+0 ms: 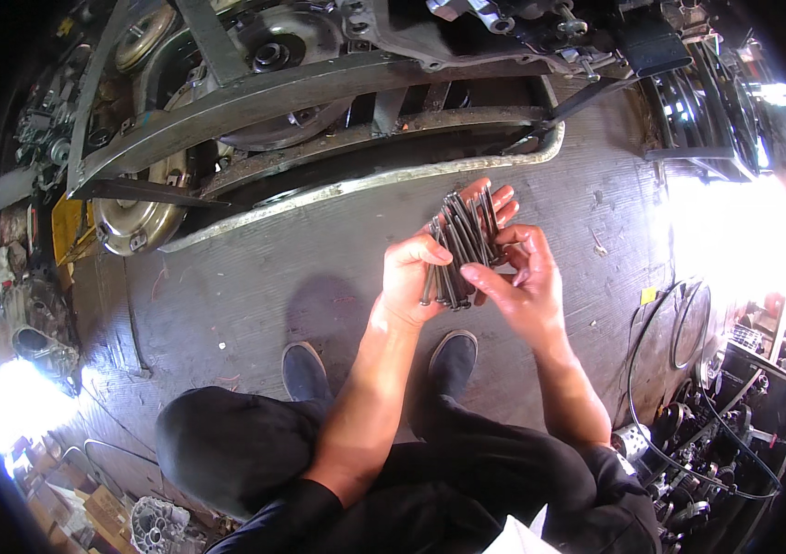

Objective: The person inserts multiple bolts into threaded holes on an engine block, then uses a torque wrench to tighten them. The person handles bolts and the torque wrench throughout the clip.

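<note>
A bundle of long, thin metal bolts (463, 235) lies across the palm of my left hand (404, 277). The left thumb presses over the bolts from the side, and its fingertips show beyond their far ends. From the right, my right hand (531, 294) is closed against the same bundle, with its thumb at the lower bolts and its fingers curled beside them. The bolts lie roughly side by side, several heads pointing toward me. Both hands are above the floor, in front of my knees. Parts of the bolts are hidden under the fingers.
Ahead stands a metal frame (319, 88) holding large round metal housings, above a tray with a pale rim (365, 185). A rack of metal parts (734, 425) and a looped black cable (633, 369) are at the right. Cardboard boxes (60, 503) and a metal casing (157, 526) sit lower left.
</note>
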Motion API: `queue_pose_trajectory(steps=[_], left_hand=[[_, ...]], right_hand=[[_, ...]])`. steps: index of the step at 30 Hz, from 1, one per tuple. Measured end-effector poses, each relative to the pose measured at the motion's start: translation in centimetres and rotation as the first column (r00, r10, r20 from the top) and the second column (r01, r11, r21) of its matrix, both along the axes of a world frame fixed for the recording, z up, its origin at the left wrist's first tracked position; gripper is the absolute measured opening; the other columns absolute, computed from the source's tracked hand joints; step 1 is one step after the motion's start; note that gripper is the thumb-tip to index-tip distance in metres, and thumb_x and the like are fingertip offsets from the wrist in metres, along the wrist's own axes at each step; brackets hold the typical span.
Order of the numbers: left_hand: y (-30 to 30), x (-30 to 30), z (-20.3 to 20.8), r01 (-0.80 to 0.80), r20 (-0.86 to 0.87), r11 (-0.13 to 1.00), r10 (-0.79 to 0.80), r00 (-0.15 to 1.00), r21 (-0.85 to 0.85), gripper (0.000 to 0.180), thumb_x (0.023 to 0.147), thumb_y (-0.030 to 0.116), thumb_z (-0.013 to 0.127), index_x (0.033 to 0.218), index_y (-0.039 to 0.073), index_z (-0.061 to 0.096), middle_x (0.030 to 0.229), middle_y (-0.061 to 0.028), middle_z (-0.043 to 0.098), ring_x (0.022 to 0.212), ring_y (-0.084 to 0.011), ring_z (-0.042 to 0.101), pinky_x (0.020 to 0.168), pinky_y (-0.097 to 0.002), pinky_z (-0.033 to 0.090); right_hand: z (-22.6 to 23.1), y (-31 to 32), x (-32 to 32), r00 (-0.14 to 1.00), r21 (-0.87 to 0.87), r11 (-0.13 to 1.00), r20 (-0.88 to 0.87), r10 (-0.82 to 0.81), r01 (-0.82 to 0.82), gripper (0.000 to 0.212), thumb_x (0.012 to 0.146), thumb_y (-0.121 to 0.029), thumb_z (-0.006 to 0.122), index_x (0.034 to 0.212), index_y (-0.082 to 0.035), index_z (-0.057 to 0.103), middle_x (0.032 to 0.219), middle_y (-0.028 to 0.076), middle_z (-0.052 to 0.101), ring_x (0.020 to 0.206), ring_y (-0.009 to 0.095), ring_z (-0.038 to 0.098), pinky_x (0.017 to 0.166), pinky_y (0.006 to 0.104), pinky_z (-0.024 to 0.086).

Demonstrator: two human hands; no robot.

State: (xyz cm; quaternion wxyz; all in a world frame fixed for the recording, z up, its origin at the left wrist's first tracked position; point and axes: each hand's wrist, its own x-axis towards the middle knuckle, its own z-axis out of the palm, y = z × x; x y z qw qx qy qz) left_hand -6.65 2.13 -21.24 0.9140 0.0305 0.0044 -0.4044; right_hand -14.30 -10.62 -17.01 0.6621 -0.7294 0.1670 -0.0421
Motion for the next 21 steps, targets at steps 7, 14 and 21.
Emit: queue_pose_trajectory(steps=[7,14,21], left_hand=[[-0.2,-0.2,-0.9,-0.041,-0.027,0.997,0.043,0.999,0.068,0.105,0.059,0.02,0.058,0.158,-0.001,0.033,0.162,-0.0294,0.034,0.153,-0.0424,0.032,0.125,-0.0539,0.029],[0.2,-0.2,-1.1,-0.043,-0.061,0.998,0.045,0.997,0.041,0.106,0.059,0.02,0.059,0.159,0.0,0.031,0.162,-0.031,0.032,0.153,-0.0434,0.031,0.126,-0.055,0.027],[0.4,-0.4,-1.2,-0.044,-0.069,0.998,0.046,0.997,0.043,0.103,0.059,0.019,0.058,0.158,0.001,0.034,0.161,-0.0314,0.033,0.152,-0.0436,0.031,0.126,-0.0555,0.029]], right_hand=[[-0.9,0.7,-0.1,0.994,0.271,0.958,-0.08,-0.079,0.098,0.021,0.099,-0.005,0.069,0.112,0.002,0.054,0.094,0.011,0.068,0.068,0.014,0.066,0.051,0.031,0.059],[-1.1,0.4,0.2,0.989,0.147,0.979,-0.065,-0.133,0.141,0.019,0.106,-0.014,0.059,0.114,0.002,0.053,0.087,0.011,0.067,0.059,0.015,0.065,0.046,0.033,0.057],[-2.3,1.0,0.0,0.971,-0.018,0.971,-0.02,-0.239,0.239,0.021,0.109,-0.021,0.056,0.113,0.0,0.057,0.09,0.01,0.068,0.058,0.013,0.063,0.043,0.0312,0.054]])
